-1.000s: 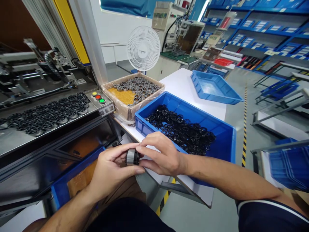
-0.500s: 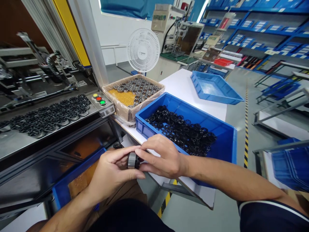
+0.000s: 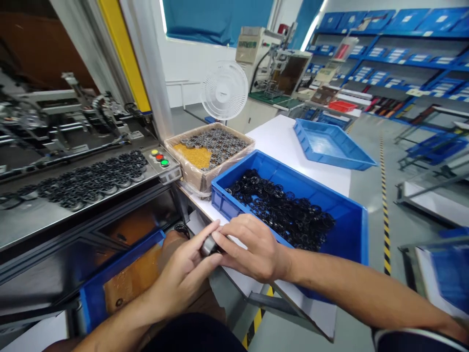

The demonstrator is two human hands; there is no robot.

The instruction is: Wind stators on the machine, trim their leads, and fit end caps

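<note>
A small grey metal ring (image 3: 208,246) with a black part at its right side is between my two hands, partly covered by fingers. My left hand (image 3: 185,266) is closed around the ring, thumb below and fingers above. From the right, my right hand (image 3: 252,248) closes on the same ring, its fingertips pressed against the black side. Just beyond my hands stands a deep blue bin (image 3: 348,215) with many black plastic wheel-like parts (image 3: 282,205) heaped in it.
Left of the bin is a plastic-lined carton (image 3: 200,182) of ring parts. Rows of black-and-grey rings (image 3: 95,178) lie on the machine bench near a button box (image 3: 164,168). A fan (image 3: 225,90) stands behind, and a light-blue tray (image 3: 330,142) lies on the white table.
The ring has turned between my fingers and now shows at a slant. Both hands stay closed on it. The whole view has shifted, so the surroundings appear lower and further right.
</note>
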